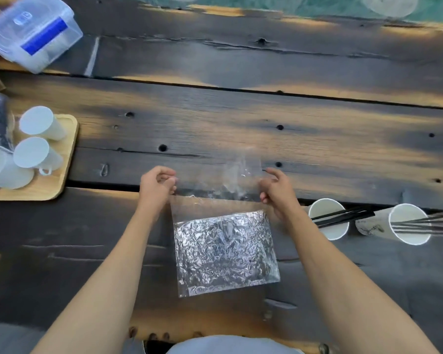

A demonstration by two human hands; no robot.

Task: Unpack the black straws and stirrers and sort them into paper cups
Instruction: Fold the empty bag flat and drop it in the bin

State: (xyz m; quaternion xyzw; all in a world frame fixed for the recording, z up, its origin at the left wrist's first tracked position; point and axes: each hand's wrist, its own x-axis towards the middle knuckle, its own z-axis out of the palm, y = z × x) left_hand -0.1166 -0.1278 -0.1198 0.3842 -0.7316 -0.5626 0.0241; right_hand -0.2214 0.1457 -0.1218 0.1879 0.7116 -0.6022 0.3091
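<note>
Two white paper cups, upright, at the table's near right:
- Paper cup [329,218]: just right of the clear plastic bag [223,241]; holds black straws [343,215] leaning rightward over its rim.
- Second paper cup [408,226]: farther right of the bag; holds thin black stirrers [425,224], also leaning right.

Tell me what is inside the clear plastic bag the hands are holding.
Inside the clear plastic bag lies a crumpled sheet of silver foil, filling its lower part. The left hand and right hand pinch the top edge. Anything wrapped in or under the foil is hidden.
</note>
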